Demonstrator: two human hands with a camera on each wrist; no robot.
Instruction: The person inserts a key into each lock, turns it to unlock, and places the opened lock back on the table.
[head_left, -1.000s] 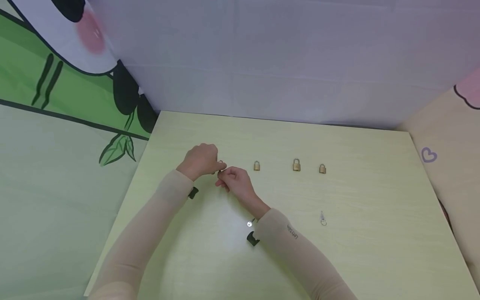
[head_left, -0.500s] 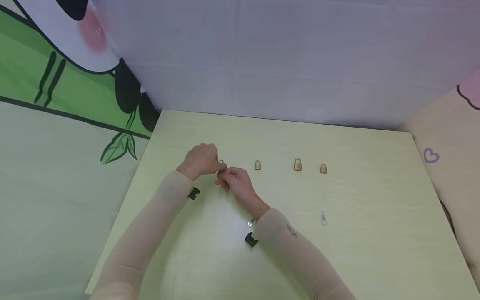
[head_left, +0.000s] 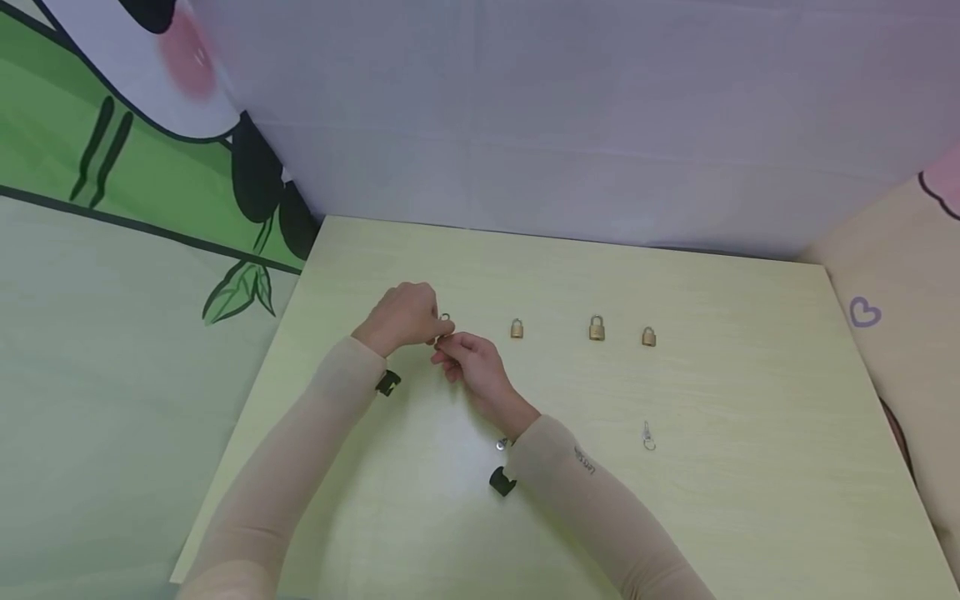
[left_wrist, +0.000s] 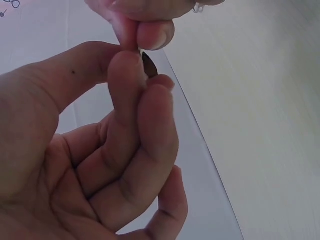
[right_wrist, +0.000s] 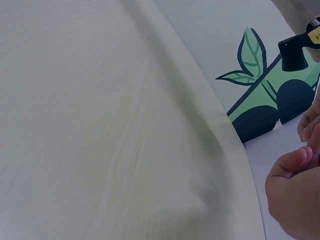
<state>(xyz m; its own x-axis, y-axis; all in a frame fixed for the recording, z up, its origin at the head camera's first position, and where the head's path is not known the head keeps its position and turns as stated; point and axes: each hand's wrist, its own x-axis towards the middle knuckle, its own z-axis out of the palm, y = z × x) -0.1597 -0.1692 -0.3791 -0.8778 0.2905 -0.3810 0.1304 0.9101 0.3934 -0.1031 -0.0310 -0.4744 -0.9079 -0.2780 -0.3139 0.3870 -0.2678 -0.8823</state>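
I have the left hand [head_left: 402, 315] pinching a padlock [head_left: 446, 317], loop away; the right hand [head_left: 477, 367] pinches something hidden at its near end.

The tabletop [head_left: 750, 500] is pale yellow, with a soft shiny patch [head_left: 450, 437]. The far wall [head_left: 562, 108] is light purple. The left wall [head_left: 112, 358] has a green band [head_left: 45, 125] and green leaves [head_left: 236, 296]. The right wall [head_left: 907, 350] is tan, with a purple heart [head_left: 865, 310].
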